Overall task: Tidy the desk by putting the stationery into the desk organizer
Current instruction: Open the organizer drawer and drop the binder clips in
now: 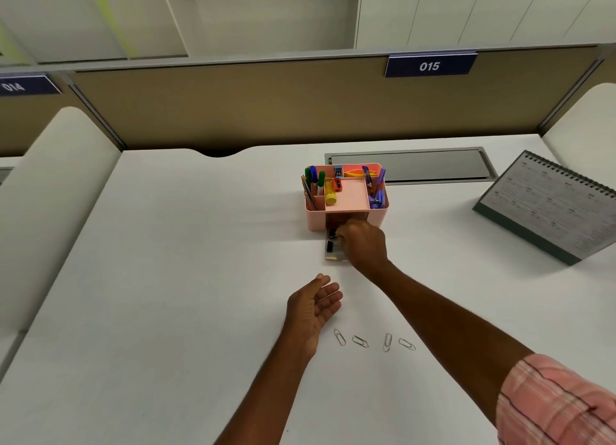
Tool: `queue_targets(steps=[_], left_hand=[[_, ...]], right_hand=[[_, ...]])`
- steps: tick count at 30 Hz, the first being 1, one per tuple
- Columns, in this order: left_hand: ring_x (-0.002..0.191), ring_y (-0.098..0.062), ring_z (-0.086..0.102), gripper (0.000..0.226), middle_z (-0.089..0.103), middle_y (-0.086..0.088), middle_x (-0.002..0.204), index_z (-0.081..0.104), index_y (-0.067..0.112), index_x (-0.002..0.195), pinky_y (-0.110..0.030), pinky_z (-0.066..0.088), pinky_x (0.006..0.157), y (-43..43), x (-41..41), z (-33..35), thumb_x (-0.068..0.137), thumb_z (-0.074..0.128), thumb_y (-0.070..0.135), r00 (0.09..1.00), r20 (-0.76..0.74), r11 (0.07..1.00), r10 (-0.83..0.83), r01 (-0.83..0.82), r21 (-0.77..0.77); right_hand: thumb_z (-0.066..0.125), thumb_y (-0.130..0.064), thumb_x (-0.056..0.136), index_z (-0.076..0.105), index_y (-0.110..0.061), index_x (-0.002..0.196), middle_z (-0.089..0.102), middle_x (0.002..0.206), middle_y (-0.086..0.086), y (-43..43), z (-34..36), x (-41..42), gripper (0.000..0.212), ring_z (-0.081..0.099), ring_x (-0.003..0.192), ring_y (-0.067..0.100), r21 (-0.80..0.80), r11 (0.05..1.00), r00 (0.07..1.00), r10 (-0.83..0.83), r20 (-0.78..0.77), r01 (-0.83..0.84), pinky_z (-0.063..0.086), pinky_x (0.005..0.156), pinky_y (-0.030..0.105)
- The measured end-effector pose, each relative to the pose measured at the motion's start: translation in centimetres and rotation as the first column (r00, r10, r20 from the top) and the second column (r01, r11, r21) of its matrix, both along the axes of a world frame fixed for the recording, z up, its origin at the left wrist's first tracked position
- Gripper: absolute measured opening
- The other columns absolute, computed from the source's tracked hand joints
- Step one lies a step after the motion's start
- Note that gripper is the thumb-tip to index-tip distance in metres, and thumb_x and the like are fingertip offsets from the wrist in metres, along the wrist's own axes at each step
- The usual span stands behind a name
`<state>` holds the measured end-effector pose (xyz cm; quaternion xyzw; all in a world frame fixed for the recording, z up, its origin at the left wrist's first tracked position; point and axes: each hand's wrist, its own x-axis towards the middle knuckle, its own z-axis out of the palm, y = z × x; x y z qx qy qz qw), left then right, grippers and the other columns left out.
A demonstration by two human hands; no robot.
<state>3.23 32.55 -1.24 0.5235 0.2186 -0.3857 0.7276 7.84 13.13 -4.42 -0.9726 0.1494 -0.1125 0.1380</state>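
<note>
A pink desk organizer [315, 218] stands on the white desk, holding markers, pens, a yellow glue stick and a small stapler. Its clear drawer [333, 252] is pulled out toward me, with black binder clips inside. My right hand [363, 242] reaches over the drawer, fingers curled down into it; what they pinch is hidden. My left hand [315, 306] rests palm up on the desk with fingers apart and nothing in it. Several silver paper clips [360, 341] lie in a row on the desk just in front of my left hand.
A grey desk calendar [546, 207] stands at the right. A grey cable tray lid [410, 166] lies flush in the desk behind the organizer. A tan partition [233, 111] closes the back; white side panels flank the desk.
</note>
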Motion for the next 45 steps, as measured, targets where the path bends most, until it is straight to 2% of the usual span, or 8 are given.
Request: queue_targets(steps=[4, 8, 10, 14, 18, 33, 39, 45], left_hand=[[0.105, -0.030, 0.074, 0.035, 0.076, -0.015, 0.113, 0.070, 0.004, 0.120, -0.043, 0.059, 0.096, -0.3, 0.5, -0.1, 0.097, 0.067, 0.031, 1.000, 0.003, 1.000, -0.013, 0.013, -0.006], [0.110, -0.030, 0.072, 0.040, 0.073, -0.016, 0.121, 0.067, 0.006, 0.125, -0.046, 0.056, 0.101, -0.9, 1.4, -0.2, 0.098, 0.065, 0.036, 0.999, 0.018, 0.999, 0.029, -0.028, -0.017], [0.117, -0.030, 0.068, 0.048, 0.068, -0.015, 0.129, 0.065, 0.008, 0.130, -0.048, 0.053, 0.106, -1.6, 1.9, -0.3, 0.098, 0.063, 0.043, 0.999, 0.014, 0.998, 0.048, -0.047, -0.033], [0.136, -0.034, 0.052, 0.067, 0.053, -0.015, 0.148, 0.055, 0.010, 0.144, -0.048, 0.045, 0.111, -3.0, 3.2, 0.1, 0.098, 0.052, 0.059, 0.993, -0.086, 0.987, 0.084, -0.095, -0.129], [0.141, -0.034, 0.048, 0.078, 0.048, -0.017, 0.154, 0.050, 0.008, 0.147, -0.049, 0.042, 0.113, -3.6, 3.8, 0.2, 0.096, 0.047, 0.067, 0.985, -0.132, 0.975, 0.111, -0.133, -0.176], [0.145, -0.035, 0.043, 0.096, 0.044, -0.014, 0.158, 0.045, 0.006, 0.151, -0.053, 0.035, 0.120, -5.5, 5.5, 0.2, 0.090, 0.039, 0.080, 0.985, -0.144, 0.955, 0.092, -0.128, -0.267], [0.148, -0.036, 0.038, 0.098, 0.042, -0.009, 0.161, 0.043, 0.011, 0.153, -0.056, 0.033, 0.120, -6.4, 6.8, 0.6, 0.088, 0.035, 0.084, 0.989, -0.127, 0.951, 0.080, -0.114, -0.288], [0.152, -0.036, 0.031, 0.111, 0.036, -0.006, 0.164, 0.037, 0.014, 0.157, -0.060, 0.032, 0.119, -7.0, 7.6, 0.8, 0.080, 0.028, 0.094, 0.989, -0.134, 0.935, 0.063, -0.105, -0.337]], right_hand=[[0.075, -0.020, 0.092, 0.078, -0.012, 0.105, 0.077, 0.105, 0.008, -0.4, 0.4, -0.8, 0.016, 0.073, 0.091, 0.027, 0.097, 0.994, 0.998, -0.051, 0.038, 0.047, 0.060, 0.087, 0.040], [0.071, -0.016, 0.096, 0.070, -0.015, 0.122, 0.070, 0.121, 0.007, -0.4, 0.6, -3.3, 0.026, 0.067, 0.106, 0.023, 0.422, 0.856, 0.924, -0.370, 0.100, 0.297, 0.057, 0.093, 0.038], [0.073, -0.013, 0.093, 0.064, -0.021, 0.124, 0.065, 0.119, 0.004, 0.3, 0.8, -4.9, 0.033, 0.066, 0.104, 0.019, 0.668, 0.616, 0.817, -0.576, 0.020, 0.418, 0.060, 0.090, 0.038], [0.066, 0.004, 0.088, 0.061, -0.015, 0.108, 0.066, 0.107, 0.013, 2.3, 1.5, -6.7, 0.028, 0.068, 0.087, 0.027, 0.916, -0.169, 0.644, -0.665, -0.379, 0.364, 0.061, 0.091, 0.044], [0.058, 0.015, 0.084, 0.063, 0.015, 0.107, 0.066, 0.100, 0.028, 3.2, 1.8, -6.2, 0.023, 0.070, 0.086, 0.032, 0.831, -0.508, 0.662, -0.545, -0.514, 0.226, 0.061, 0.090, 0.041], [0.056, 0.011, 0.092, 0.061, 0.004, 0.117, 0.064, 0.128, 0.019, 1.3, 3.2, -3.6, 0.026, 0.066, 0.113, 0.033, 0.779, -0.596, 0.688, -0.483, -0.542, 0.195, 0.056, 0.102, 0.040], [0.049, 0.017, 0.091, 0.047, -0.001, 0.145, 0.055, 0.144, 0.018, 1.0, 4.0, -2.3, 0.057, 0.057, 0.131, 0.034, 0.789, -0.596, 0.694, -0.505, -0.514, 0.151, 0.048, 0.112, 0.043], [0.044, 0.018, 0.086, 0.055, -0.007, 0.118, 0.057, 0.142, 0.015, 0.6, 3.7, -1.2, 0.042, 0.054, 0.134, 0.031, 0.807, -0.578, 0.708, -0.518, -0.480, 0.124, 0.041, 0.117, 0.043]])
